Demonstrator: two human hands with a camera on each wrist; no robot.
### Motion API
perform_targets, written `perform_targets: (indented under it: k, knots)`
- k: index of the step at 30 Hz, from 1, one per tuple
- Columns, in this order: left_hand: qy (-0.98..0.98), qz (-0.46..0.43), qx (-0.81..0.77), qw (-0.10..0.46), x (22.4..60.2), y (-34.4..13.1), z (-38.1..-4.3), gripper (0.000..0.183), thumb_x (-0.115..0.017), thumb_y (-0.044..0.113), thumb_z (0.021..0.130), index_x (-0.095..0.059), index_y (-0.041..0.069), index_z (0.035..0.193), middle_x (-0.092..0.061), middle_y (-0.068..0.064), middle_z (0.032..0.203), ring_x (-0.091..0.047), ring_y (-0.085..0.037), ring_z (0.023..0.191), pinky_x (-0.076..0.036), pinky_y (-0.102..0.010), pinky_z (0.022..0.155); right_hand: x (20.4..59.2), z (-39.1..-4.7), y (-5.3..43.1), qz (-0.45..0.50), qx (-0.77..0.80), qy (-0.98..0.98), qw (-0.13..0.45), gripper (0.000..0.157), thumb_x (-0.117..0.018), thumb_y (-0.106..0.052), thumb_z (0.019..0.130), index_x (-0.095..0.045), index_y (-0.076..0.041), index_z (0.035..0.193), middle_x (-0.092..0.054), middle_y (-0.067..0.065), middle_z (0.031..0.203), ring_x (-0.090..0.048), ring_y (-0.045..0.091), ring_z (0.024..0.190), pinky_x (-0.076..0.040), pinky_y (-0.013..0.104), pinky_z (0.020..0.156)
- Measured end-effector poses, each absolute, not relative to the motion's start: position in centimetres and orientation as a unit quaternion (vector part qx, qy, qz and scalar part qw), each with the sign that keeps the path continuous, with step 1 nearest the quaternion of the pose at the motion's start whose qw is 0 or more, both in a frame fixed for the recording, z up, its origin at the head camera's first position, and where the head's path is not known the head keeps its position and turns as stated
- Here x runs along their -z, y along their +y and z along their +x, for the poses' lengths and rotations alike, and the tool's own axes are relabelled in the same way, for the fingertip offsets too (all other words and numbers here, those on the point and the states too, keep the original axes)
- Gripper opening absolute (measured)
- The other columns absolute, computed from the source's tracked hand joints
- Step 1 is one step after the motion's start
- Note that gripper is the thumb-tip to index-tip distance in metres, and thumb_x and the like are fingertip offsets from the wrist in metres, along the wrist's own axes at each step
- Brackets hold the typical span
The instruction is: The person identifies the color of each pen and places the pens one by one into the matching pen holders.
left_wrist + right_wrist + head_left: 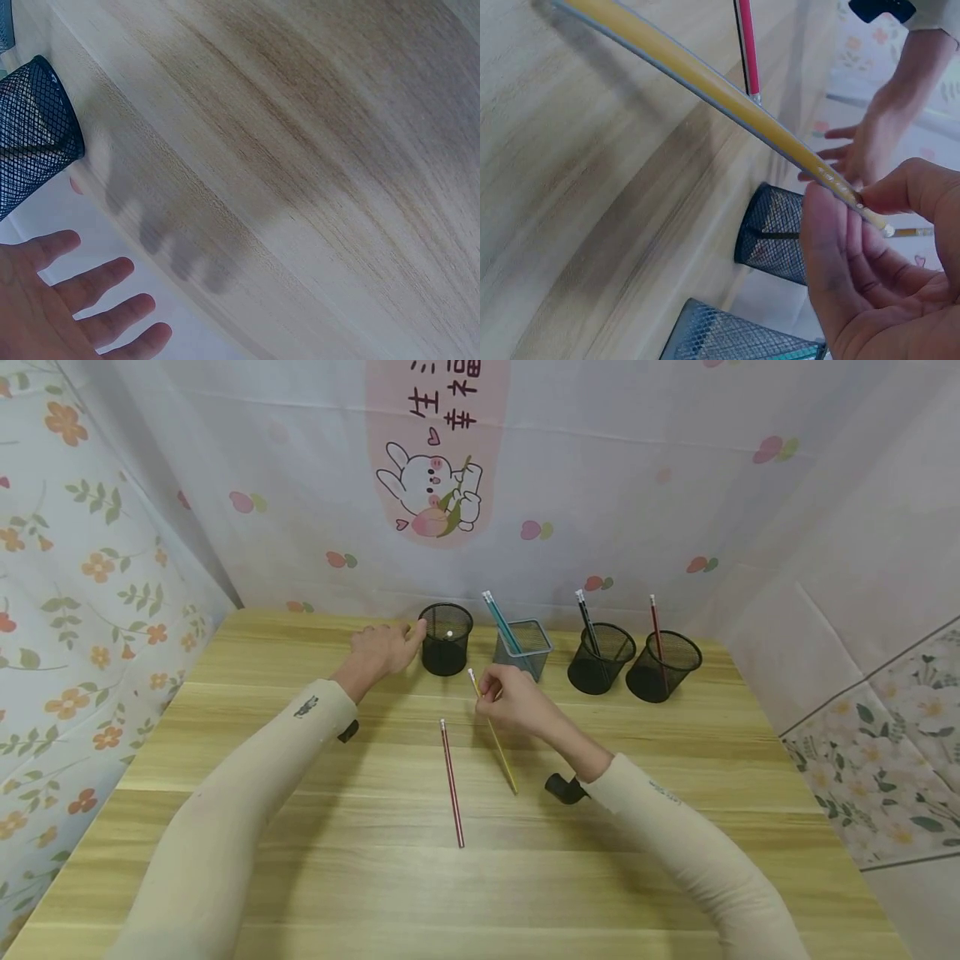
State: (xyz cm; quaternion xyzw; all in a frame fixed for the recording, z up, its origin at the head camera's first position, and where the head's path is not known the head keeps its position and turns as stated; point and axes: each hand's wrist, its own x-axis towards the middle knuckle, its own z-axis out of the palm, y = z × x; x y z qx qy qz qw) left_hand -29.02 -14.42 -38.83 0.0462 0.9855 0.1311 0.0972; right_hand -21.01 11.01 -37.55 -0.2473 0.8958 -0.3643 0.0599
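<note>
Between thumb and fingertips my right hand (517, 699) pinches a yellow pencil (501, 753) near its white eraser end, and the pencil slants down toward me. The right wrist view shows the pencil (705, 82) in this grip, its long shaft over the wood. My left hand (381, 649) reaches out with fingers spread, its thumb right at the rim of the leftmost round black mesh cup (444, 656). A white pencil tip (449, 633) shows inside that cup. On the table, left of the yellow pencil, lies a red striped pencil (452, 785).
Right of the black cup stands a square grey mesh holder (534, 652) with teal pencils (501, 620). Two more round black cups follow, one (596, 672) with black pencils (588, 622), the other (660, 681) with a red pencil (656, 618). A printed curtain (600, 468) hangs behind the table (360, 877).
</note>
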Motion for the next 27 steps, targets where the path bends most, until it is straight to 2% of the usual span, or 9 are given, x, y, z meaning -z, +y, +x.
perform_targets:
  k: [10, 27]
  knots:
    - [0.986, 0.048, -0.121, 0.100, 38.8, -14.5, -29.0, 0.095, 0.007, 0.070, 0.096, -0.034, 0.013, 0.160, -0.040, -0.027, 0.153, -0.040, -0.052, 0.133, -0.037, -0.065, 0.099, 36.8, -21.3, 11.5, -0.261, 0.399, 0.879, 0.007, 0.010, -0.064, 0.002, 0.086, -0.060, -0.005, 0.092, -0.063, 0.004, 0.081, -0.061, 0.019, 0.071, -0.051, 0.034, 0.068]
    - [0.986, 0.048, -0.126, 0.095, 38.9, -14.4, -28.9, 0.087, 0.001, 0.066, 0.101, -0.035, 0.013, 0.160, -0.042, -0.026, 0.153, -0.041, -0.052, 0.132, -0.037, -0.066, 0.098, 34.6, -22.2, 12.0, -0.305, 0.473, 0.823, -0.081, 0.008, -0.065, 0.005, 0.091, -0.061, 0.000, 0.096, -0.064, 0.010, 0.087, -0.063, 0.020, 0.075, -0.054, 0.033, 0.070]
